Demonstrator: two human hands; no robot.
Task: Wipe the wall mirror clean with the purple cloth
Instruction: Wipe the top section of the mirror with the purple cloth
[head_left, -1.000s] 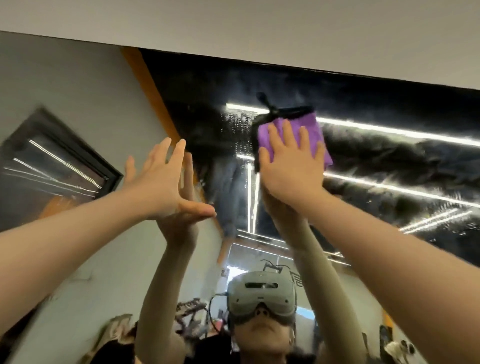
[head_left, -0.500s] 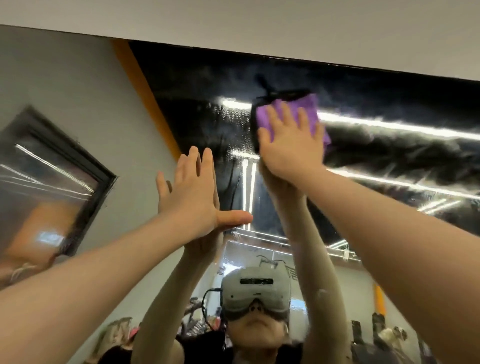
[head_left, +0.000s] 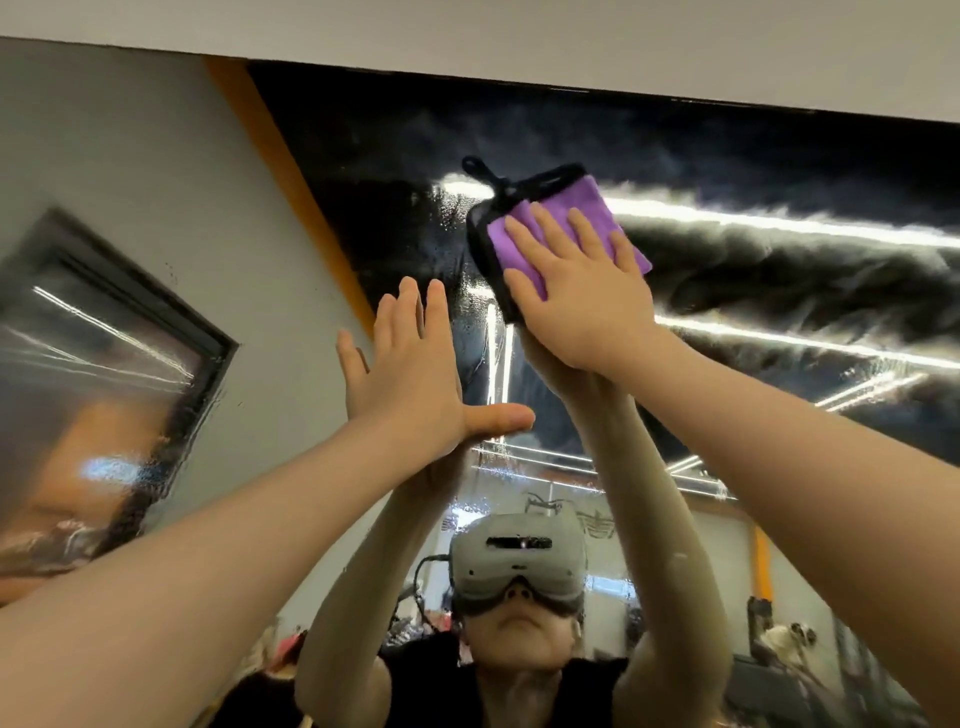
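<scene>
The wall mirror fills most of the view, its glass streaked and beaded with wet smears. The purple cloth, edged in black with a small black loop, lies flat against the upper glass. My right hand presses on it with straight, spread fingers. My left hand is flat on the glass lower left of the cloth, fingers straight and thumb out, holding nothing. Both arms and the person wearing a headset show as reflections below.
The mirror's top edge meets a pale wall band just above the cloth. Reflected in the glass are a grey wall with an orange stripe, a dark-framed panel and bright ceiling light strips.
My left hand has slid right along the glass, closer to the cloth. My right hand and the cloth have stayed high on the mirror, shifting only slightly.
</scene>
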